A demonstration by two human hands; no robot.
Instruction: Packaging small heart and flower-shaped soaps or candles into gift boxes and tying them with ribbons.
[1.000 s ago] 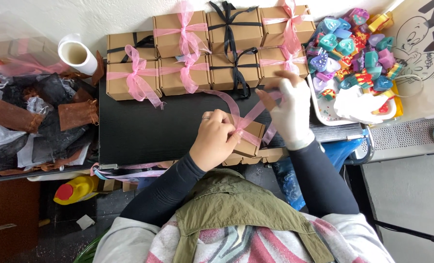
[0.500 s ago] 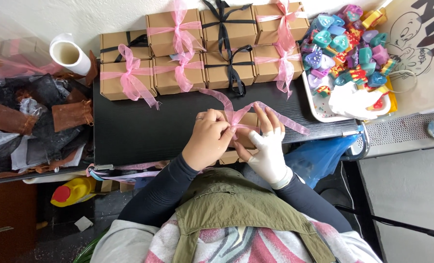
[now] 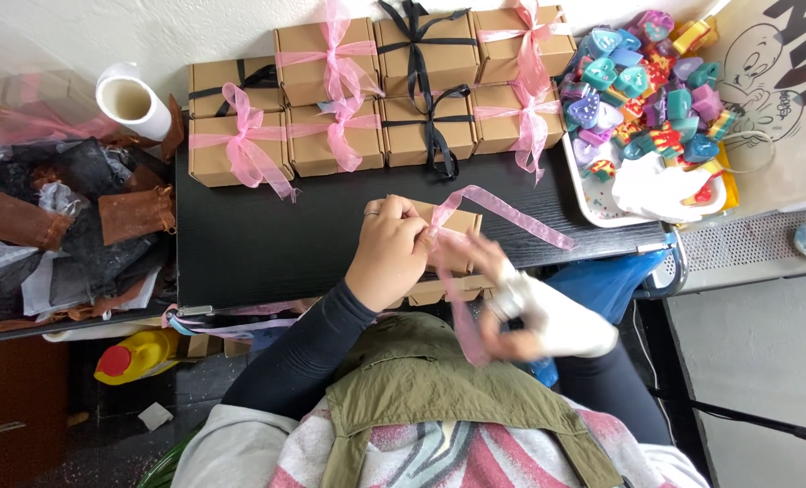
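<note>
A small brown cardboard box (image 3: pixel 457 224) lies on the black table (image 3: pixel 267 244) near its front edge, wrapped by a sheer pink ribbon (image 3: pixel 511 212). My left hand (image 3: pixel 389 248), with a ring on one finger, pinches the ribbon at the box's top. My right hand (image 3: pixel 534 312), partly covered in white, is blurred and sits lower right of the box, gripping one ribbon tail that runs down toward my chest. The other tail trails right across the table.
Several brown boxes tied with pink (image 3: pixel 240 145) or black ribbon (image 3: pixel 426 108) line the back of the table. A white tray (image 3: pixel 593 203) of colourful heart-shaped items stands right. A white tape roll (image 3: pixel 132 104) and dark organza bags (image 3: pixel 87 217) lie left. A yellow bottle (image 3: pixel 136 355) lies on the floor.
My right hand has come down from above the box to the lower right, drawing a ribbon tail toward my body. My left hand stayed on the box.
</note>
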